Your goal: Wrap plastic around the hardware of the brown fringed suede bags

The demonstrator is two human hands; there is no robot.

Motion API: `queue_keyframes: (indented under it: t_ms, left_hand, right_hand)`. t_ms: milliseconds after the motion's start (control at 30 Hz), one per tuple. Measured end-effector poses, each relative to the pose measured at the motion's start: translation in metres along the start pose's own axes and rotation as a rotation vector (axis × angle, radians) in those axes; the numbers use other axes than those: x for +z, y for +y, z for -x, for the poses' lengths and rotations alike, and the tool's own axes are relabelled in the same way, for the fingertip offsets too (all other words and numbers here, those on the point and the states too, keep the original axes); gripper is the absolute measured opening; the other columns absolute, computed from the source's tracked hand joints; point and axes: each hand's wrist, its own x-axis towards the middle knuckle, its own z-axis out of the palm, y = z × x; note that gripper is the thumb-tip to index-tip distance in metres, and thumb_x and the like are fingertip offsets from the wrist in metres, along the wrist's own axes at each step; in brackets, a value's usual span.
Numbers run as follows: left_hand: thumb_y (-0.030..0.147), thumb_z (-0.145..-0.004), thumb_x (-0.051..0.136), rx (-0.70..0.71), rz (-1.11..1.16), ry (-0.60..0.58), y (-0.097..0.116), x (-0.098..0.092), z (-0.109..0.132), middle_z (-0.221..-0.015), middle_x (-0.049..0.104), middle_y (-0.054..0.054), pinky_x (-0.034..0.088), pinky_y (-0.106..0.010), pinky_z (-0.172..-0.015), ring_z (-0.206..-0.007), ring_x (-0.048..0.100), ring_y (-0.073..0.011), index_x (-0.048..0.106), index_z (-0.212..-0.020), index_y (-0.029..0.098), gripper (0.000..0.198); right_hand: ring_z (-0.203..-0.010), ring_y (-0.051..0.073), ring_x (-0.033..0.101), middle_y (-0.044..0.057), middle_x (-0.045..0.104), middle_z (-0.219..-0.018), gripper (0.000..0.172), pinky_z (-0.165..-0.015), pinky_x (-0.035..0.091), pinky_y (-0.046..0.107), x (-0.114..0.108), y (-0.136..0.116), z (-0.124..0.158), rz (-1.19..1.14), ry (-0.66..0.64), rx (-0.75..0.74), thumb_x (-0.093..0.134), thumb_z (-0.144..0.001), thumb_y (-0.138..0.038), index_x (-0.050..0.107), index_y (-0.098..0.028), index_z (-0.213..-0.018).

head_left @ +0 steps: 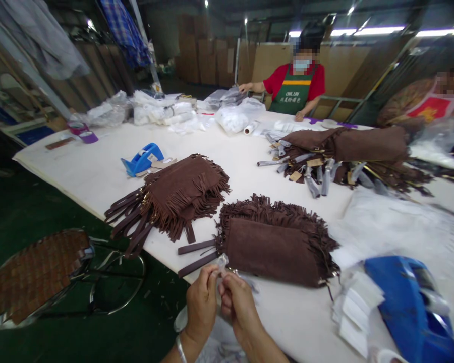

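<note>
My left hand (202, 297) and my right hand (236, 297) are close together at the table's near edge, fingers pinched on a small piece of clear plastic (222, 261) between them. Just beyond my hands lies a brown fringed bag (272, 252), its two strap ends pointing left and a metal clasp near my fingertips. More fringe shows behind its flat panel. A pile of brown fringed bags (185, 186) with several straps rests farther back on the left.
On the white table (109, 161) are a blue tape dispenser (146, 159), a larger blue dispenser (408, 307), white labels (359, 307) and stacked brown bags (371, 146). A person in a green apron (295, 91) stands across; another is at right. A stool (38, 272) is at left.
</note>
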Motion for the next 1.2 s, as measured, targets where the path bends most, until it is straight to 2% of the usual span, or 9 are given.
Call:
queue_keyframes:
  t_ms: [133,233,433,633,833,933,1000,1100,1200]
  left_hand:
    - [0.026,-0.093,0.041,0.164,-0.111,-0.041,-0.006,-0.002,0.001,-0.103,0.071,-0.008,0.046,-0.031,-0.085,-0.096,0.066,-0.0228,0.061,-0.105,0.021,0.023]
    - [0.026,-0.093,0.043,0.172,-0.125,-0.049,-0.006,-0.003,0.002,-0.104,0.071,-0.007,0.047,-0.030,-0.084,-0.094,0.067,-0.0220,0.061,-0.104,0.022,0.022]
    - [0.033,-0.090,0.049,0.011,-0.037,0.068,0.004,0.003,0.009,-0.097,0.073,-0.007,0.050,-0.029,-0.078,-0.088,0.069,-0.0220,0.063,-0.099,0.022,0.020]
    - [0.045,-0.085,0.054,-0.236,0.148,0.154,0.010,0.011,0.016,-0.083,0.074,-0.006,0.051,-0.027,-0.060,-0.069,0.068,-0.0212,0.064,-0.091,0.020,0.028]
    - [0.047,-0.079,0.060,-0.291,0.207,0.177,0.017,0.008,0.012,-0.069,0.070,-0.004,0.048,-0.025,-0.051,-0.058,0.064,-0.0197,0.063,-0.081,0.018,0.029]
    - [0.041,-0.076,0.063,-0.337,0.268,0.120,0.016,0.002,0.007,-0.064,0.068,-0.004,0.047,-0.025,-0.051,-0.057,0.063,-0.0189,0.063,-0.073,0.016,0.025]
    - [0.036,-0.073,0.065,-0.437,0.388,0.038,0.014,-0.004,0.003,-0.061,0.067,-0.004,0.047,-0.026,-0.051,-0.054,0.061,-0.0182,0.063,-0.069,0.015,0.022]
    - [0.031,-0.070,0.068,-0.617,0.612,-0.156,0.014,-0.017,-0.006,-0.063,0.068,-0.006,0.049,-0.028,-0.054,-0.055,0.063,-0.0193,0.064,-0.072,0.012,0.019]
    - [0.024,-0.069,0.069,-0.740,0.727,-0.329,0.012,-0.030,-0.016,-0.068,0.069,-0.008,0.051,-0.030,-0.058,-0.062,0.066,-0.0204,0.064,-0.074,0.011,0.015]
  right_hand:
    - [-0.033,0.002,0.024,-0.009,0.040,-0.043,0.048,-0.035,0.016,0.017,0.003,-0.002,-0.003,-0.071,-0.010,0.007,0.070,-0.063,-0.060,0.047,-0.018,-0.058]
    - [-0.033,0.001,0.023,-0.010,0.038,-0.042,0.048,-0.035,0.016,0.016,0.006,0.001,-0.006,-0.182,-0.011,0.024,0.075,-0.057,-0.056,0.046,-0.018,-0.058]
    - [-0.034,0.001,0.025,-0.011,0.040,-0.046,0.038,-0.035,0.017,0.015,0.008,0.012,-0.007,-0.406,-0.056,-0.001,0.075,-0.061,-0.045,0.049,-0.018,-0.065]
    - [-0.036,0.002,0.027,-0.010,0.042,-0.048,0.033,-0.035,0.020,0.015,0.010,0.017,-0.006,-0.440,-0.048,-0.027,0.074,-0.064,-0.040,0.050,-0.018,-0.066]
    - [-0.035,0.001,0.025,-0.011,0.042,-0.047,0.036,-0.035,0.018,0.015,0.010,0.021,-0.007,-0.430,-0.038,-0.031,0.074,-0.062,-0.045,0.051,-0.018,-0.069]
    - [-0.033,0.000,0.022,-0.011,0.042,-0.047,0.040,-0.035,0.015,0.015,0.009,0.022,-0.007,-0.427,-0.025,-0.014,0.075,-0.059,-0.048,0.054,-0.017,-0.075]
    - [-0.034,0.000,0.023,-0.011,0.043,-0.047,0.042,-0.036,0.014,0.015,0.008,0.021,-0.005,-0.424,-0.022,0.001,0.076,-0.058,-0.048,0.056,-0.017,-0.077]
    - [-0.035,0.000,0.024,-0.011,0.044,-0.048,0.043,-0.037,0.014,0.014,0.007,0.018,-0.001,-0.427,-0.048,0.017,0.077,-0.058,-0.048,0.056,-0.016,-0.078]
    - [-0.035,0.000,0.023,-0.011,0.045,-0.049,0.043,-0.038,0.013,0.014,0.005,0.018,0.001,-0.436,-0.090,0.041,0.078,-0.059,-0.047,0.056,-0.016,-0.080]
